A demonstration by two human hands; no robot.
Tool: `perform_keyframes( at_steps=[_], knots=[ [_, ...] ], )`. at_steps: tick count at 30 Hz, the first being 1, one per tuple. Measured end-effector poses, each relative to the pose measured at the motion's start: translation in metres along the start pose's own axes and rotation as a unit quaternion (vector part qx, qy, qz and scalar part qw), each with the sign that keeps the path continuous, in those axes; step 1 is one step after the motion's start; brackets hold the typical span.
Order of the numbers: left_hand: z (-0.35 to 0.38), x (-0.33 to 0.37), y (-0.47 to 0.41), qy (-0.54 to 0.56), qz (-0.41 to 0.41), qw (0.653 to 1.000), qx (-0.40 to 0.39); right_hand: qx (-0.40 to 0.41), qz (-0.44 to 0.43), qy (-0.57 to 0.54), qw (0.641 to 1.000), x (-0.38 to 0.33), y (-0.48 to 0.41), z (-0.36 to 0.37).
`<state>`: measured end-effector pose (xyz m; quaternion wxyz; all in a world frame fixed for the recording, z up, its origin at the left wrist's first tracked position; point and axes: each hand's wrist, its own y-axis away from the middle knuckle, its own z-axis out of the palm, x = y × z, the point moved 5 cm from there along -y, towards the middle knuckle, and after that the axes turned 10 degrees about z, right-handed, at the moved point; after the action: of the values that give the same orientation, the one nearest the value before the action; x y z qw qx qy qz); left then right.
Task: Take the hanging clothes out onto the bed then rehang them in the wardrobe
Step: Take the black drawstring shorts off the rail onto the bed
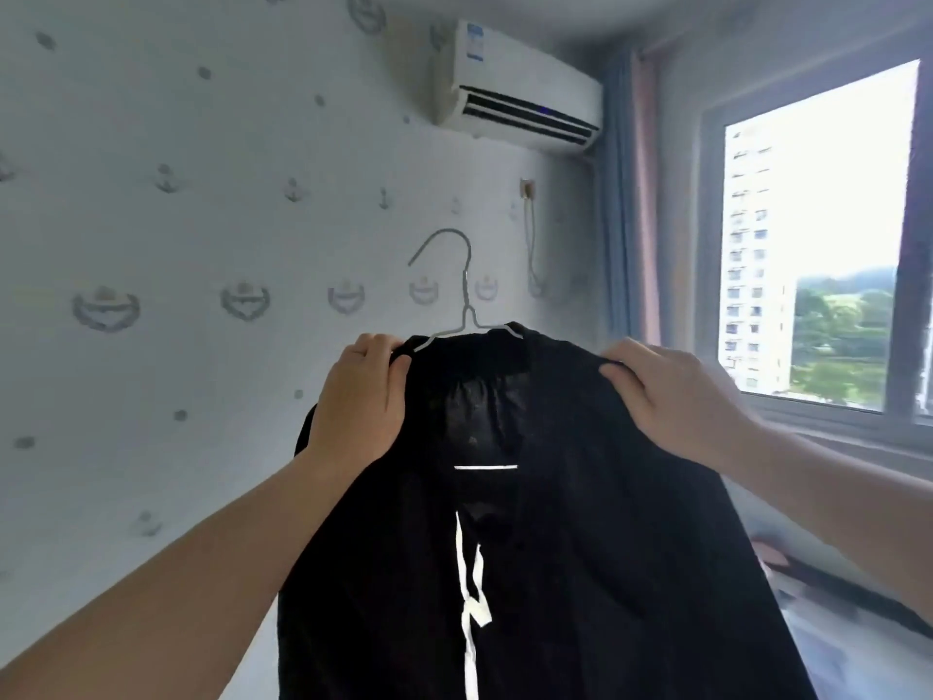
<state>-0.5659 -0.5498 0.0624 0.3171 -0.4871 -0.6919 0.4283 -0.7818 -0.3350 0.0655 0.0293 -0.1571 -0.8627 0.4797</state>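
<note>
A black garment [555,497] with a white drawstring [472,588] hangs in the air in front of me on a thin metal wire hanger [464,290], whose hook sticks up above the collar. My left hand [361,396] pinches the fabric at the garment's left shoulder, thumb on the near side. At the right shoulder, my right hand [676,396] grips the cloth with curled fingers. The lower bar of the hanger shows as a pale line through the neck opening. No wardrobe is in view.
A wallpapered wall [176,245] stands straight ahead with an air conditioner [520,90] mounted high. A window [818,234] with blue and pink curtains [631,219] is at the right. Part of a bed [858,629] with dark items shows at the lower right.
</note>
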Motion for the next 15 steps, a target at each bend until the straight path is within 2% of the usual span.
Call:
perform_keyframes(
  at_steps=[6, 10, 15],
  knots=[
    [0.149, 0.045, 0.022, 0.127, 0.036, 0.989, -0.072, -0.060, 0.089, 0.102, 0.989, 0.095, 0.075, 0.015],
    [0.238, 0.084, 0.048, 0.223, 0.079, 0.963, -0.127, -0.101, 0.189, 0.161, 0.963, 0.148, 0.140, 0.022],
    [0.319, 0.120, 0.091, 0.315, 0.123, 0.922, -0.188, -0.126, 0.287, 0.226, 0.922, 0.179, 0.213, 0.036]
  ],
)
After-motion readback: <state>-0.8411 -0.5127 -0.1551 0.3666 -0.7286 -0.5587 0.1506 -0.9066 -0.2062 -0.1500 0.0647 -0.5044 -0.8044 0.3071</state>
